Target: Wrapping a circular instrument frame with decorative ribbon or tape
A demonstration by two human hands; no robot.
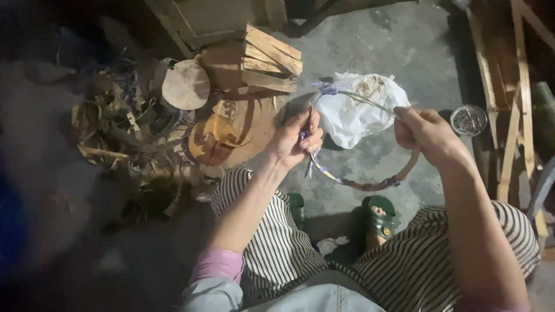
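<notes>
Both hands grip one thin hoop held out over the floor, in front of the knees. Left hand is closed on the hoop's left side, fingers curled and pinched together around the rim and a bit of purple strip that trails down from the grip. Right hand is closed on the hoop's right side, thumb and fingers clamped on the rim where a thin green stem meets it; the stem runs up and left from that grip to a purple tuft. Between the two hands the hoop's lower arc hangs free, wrapped in places with purple strip, curving below both grips and above the green sandals.

Just behind the hoop, on the floor, lies a white bag, seen through the ring's upper part. Right of the right hand, close by but apart from it, stands a small round tin of little metal bits. Left of the left hand lie flat wooden discs, one pale and one orange-brown, with a stack of wood slats behind them. Farther left sits a loose heap of dry strips. Striped trousers cover both knees at the bottom of the view.
</notes>
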